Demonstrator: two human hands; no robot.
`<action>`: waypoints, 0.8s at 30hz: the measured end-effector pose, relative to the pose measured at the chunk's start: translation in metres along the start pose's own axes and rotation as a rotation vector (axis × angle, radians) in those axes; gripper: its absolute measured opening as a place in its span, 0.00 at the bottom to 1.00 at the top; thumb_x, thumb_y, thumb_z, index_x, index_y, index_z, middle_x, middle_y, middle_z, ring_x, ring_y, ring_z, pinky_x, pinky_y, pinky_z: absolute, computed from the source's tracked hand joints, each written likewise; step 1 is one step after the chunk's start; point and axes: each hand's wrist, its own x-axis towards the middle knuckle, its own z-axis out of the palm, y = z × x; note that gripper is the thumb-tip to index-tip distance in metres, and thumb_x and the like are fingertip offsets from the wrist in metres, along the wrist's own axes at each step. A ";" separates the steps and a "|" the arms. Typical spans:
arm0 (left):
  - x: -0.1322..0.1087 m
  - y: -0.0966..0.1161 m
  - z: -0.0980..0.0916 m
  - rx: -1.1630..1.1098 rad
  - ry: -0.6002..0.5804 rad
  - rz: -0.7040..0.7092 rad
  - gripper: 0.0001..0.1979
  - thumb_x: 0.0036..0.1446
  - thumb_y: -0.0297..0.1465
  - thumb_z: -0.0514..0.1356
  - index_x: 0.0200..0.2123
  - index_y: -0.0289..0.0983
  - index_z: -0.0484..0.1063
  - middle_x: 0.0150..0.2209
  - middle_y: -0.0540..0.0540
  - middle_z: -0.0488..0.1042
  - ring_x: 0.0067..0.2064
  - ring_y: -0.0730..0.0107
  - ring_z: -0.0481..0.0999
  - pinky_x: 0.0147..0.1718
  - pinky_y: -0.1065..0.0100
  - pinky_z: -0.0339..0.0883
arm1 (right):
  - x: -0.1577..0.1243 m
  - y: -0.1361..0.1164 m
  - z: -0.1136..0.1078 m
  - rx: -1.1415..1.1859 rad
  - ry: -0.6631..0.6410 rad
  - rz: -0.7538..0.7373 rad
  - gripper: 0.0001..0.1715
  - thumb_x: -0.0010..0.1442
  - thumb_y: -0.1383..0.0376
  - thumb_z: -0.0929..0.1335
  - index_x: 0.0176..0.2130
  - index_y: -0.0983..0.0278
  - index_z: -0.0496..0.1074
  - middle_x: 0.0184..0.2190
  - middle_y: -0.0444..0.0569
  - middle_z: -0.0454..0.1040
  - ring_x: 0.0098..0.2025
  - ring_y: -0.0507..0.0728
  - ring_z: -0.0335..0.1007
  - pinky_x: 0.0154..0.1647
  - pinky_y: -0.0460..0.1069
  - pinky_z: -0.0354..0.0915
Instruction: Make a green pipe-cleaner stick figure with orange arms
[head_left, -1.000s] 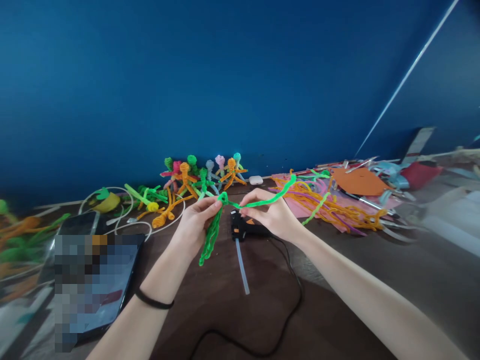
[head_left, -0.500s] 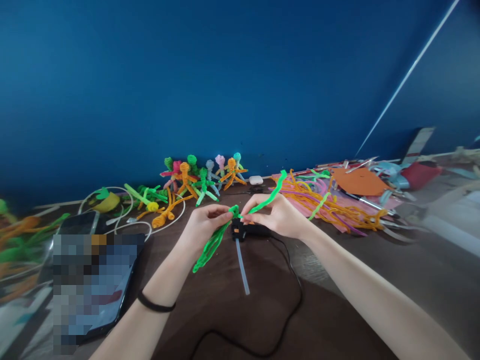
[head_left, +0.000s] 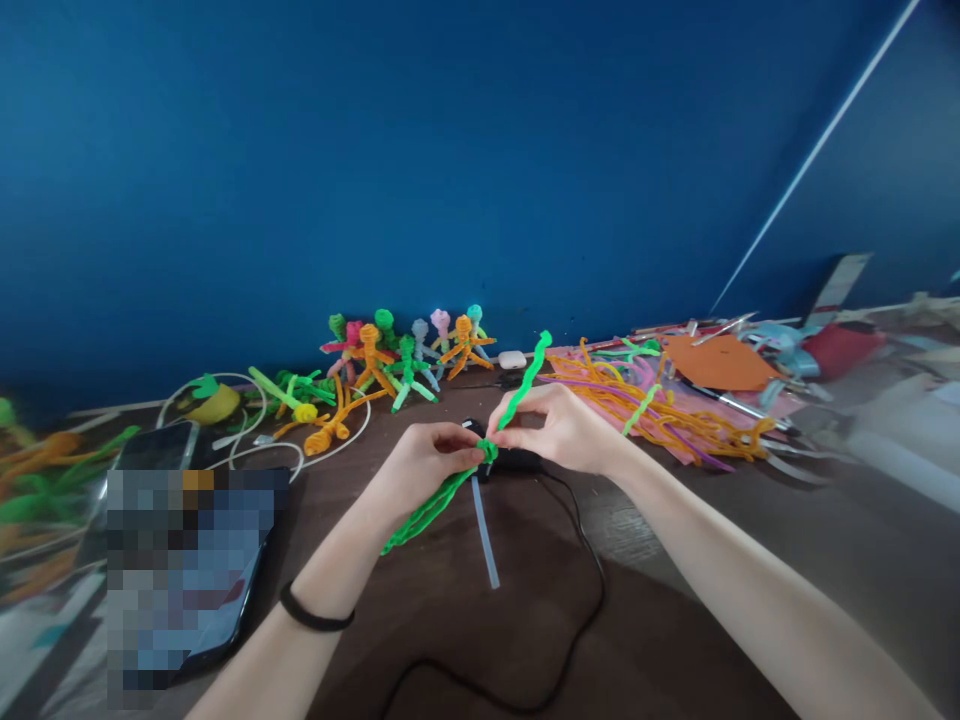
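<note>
While hovering over brown wooden table (head_left: 525, 640), grips fuzzy green pipe-cleaner bundle (head_left: 431, 503) with left hand (head_left: 427, 468) at nine o'clock, pinches its wavy tail (head_left: 525, 385) with right hand (head_left: 559, 432) at three; twisted below, unwound toward one o'clock.

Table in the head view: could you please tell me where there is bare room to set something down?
Bare wood lies between the glue stick and the black cord, and right of the right forearm, this side of the pipe-cleaner pile. Crowded along the wall: figures, cables, phone.
</note>
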 end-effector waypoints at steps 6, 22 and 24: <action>0.001 -0.002 0.001 0.131 -0.049 0.038 0.07 0.40 0.32 0.65 0.26 0.36 0.78 0.25 0.44 0.76 0.27 0.67 0.72 0.28 0.70 0.64 | 0.001 0.001 0.001 -0.046 -0.002 -0.087 0.06 0.53 0.64 0.67 0.28 0.65 0.72 0.28 0.46 0.70 0.32 0.52 0.67 0.34 0.48 0.62; -0.006 0.010 0.006 0.214 -0.081 0.062 0.03 0.40 0.29 0.63 0.23 0.36 0.76 0.22 0.48 0.73 0.26 0.70 0.69 0.27 0.71 0.61 | 0.001 0.013 0.008 -0.108 0.100 0.035 0.12 0.52 0.59 0.68 0.26 0.66 0.69 0.26 0.45 0.67 0.27 0.50 0.64 0.28 0.46 0.60; -0.006 0.011 0.006 0.225 -0.093 0.059 0.04 0.42 0.30 0.63 0.24 0.35 0.75 0.24 0.49 0.73 0.28 0.70 0.69 0.29 0.71 0.61 | 0.001 0.015 0.009 -0.108 0.112 0.059 0.13 0.52 0.58 0.68 0.26 0.66 0.68 0.25 0.44 0.67 0.26 0.50 0.63 0.26 0.45 0.59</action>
